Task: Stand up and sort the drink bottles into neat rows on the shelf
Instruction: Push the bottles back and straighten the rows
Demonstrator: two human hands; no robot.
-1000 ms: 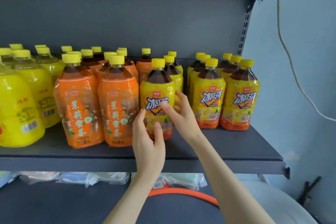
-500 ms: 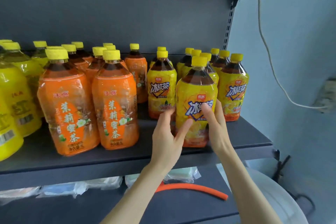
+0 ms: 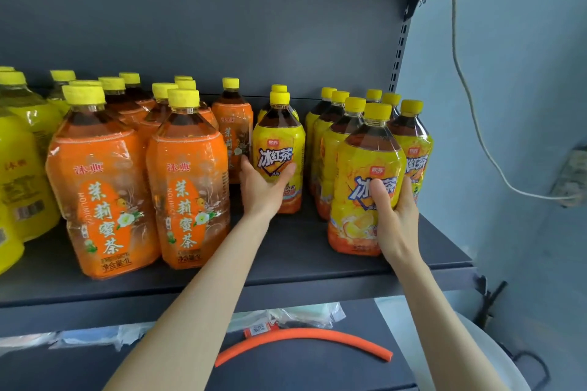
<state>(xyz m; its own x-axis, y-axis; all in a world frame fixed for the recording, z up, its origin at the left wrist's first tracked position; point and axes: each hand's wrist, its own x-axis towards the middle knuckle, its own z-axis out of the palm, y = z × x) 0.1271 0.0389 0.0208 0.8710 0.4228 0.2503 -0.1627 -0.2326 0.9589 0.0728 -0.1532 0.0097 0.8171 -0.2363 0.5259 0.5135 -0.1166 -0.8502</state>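
Observation:
A dark shelf (image 3: 305, 267) carries rows of drink bottles with yellow caps. My right hand (image 3: 395, 219) grips a yellow iced-tea bottle (image 3: 359, 174) standing at the front of the right-hand yellow rows. My left hand (image 3: 260, 187) wraps around the lower part of another yellow iced-tea bottle (image 3: 279, 140) further back in the middle, with a second one behind it. Two orange jasmine-tea bottles (image 3: 104, 187) (image 3: 190, 194) stand at the front left, with more orange ones behind. Large yellow bottles (image 3: 19, 168) fill the far left.
The shelf's right end stops at a slotted upright (image 3: 398, 51) beside a pale wall with a white cable (image 3: 476, 124). A lower shelf holds plastic-wrapped packs (image 3: 286, 320) and an orange foam tube (image 3: 305, 340). Bare shelf lies between the two held bottles.
My right hand has carried its yellow bottle rightward to the front of the right rows. My left hand let go of it and reached back to take hold of the middle yellow bottle.

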